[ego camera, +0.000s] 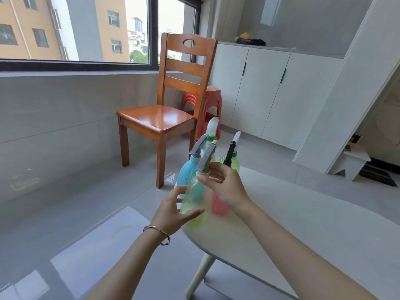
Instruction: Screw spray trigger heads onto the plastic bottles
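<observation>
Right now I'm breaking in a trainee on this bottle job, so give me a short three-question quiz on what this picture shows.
1. True or false: the yellow-green bottle that the left hand holds has no head on its neck.
2. The spray head on the green bottle at the back is mostly: A black, B orange, C pink.
3. Which hand has its fingers at the collar of the grey trigger head?
Key: 1 false, the grey trigger head sits on its neck; 2 A; 3 the right hand.
</observation>
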Tool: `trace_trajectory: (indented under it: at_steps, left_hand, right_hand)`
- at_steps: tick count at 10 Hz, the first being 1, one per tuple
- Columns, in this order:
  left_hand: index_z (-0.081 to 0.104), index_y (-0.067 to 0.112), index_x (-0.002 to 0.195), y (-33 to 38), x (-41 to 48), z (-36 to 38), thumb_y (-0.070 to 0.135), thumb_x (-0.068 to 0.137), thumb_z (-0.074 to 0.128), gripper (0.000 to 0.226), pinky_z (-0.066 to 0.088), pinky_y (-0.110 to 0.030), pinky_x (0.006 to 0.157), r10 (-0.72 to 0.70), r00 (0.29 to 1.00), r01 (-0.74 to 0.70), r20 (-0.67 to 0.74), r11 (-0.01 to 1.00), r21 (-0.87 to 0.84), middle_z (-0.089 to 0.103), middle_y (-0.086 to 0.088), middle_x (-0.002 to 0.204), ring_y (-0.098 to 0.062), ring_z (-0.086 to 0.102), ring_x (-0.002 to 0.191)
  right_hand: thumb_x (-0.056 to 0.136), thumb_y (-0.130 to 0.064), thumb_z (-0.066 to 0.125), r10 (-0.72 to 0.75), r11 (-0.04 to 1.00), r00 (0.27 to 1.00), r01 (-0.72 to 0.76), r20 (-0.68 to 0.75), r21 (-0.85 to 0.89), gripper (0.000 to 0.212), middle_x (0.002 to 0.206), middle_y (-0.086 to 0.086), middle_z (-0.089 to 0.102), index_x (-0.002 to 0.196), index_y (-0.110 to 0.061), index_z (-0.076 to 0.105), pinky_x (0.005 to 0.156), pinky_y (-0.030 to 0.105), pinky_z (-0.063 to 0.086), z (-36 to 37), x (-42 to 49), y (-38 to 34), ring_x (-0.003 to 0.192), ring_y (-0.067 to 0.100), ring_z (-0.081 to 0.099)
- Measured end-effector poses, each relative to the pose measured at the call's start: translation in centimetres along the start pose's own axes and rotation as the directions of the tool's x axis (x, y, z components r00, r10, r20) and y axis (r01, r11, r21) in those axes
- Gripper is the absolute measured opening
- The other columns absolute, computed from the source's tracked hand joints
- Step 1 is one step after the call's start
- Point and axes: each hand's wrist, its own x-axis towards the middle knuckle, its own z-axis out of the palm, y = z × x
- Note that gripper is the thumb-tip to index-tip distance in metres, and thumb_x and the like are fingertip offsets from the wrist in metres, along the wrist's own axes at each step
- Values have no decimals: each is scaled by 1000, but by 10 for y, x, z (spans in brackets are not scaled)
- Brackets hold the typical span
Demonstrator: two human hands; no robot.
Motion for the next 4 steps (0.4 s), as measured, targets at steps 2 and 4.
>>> trace_trajectory:
  at_steps: [2, 4]
  left_hand:
    - [49, 28, 122, 1, -3, 0, 66, 52, 70, 82, 55, -39, 89, 10, 1000, -9, -7, 1000, 14, 54, 9, 125, -17, 54, 111]
    - [44, 28, 128, 4, -3, -3, 68, 48, 72, 94, 52, -40, 94, 13, 1000, -13, -5, 999, 42, 51, 8, 130, -16, 53, 113]
  right_hand:
    - [77, -23, 75, 8, 999, 1000, -8, 0, -35, 28, 100, -13, 68, 97, -35, 60, 88, 15, 45, -1, -2, 0, 101, 2, 62]
    - [76, -28, 76, 31, 997, 998, -35, -48, -70, 47, 106, -11, 63, 117, -29, 55, 90, 15, 45, -11, -8, -3, 106, 3, 59]
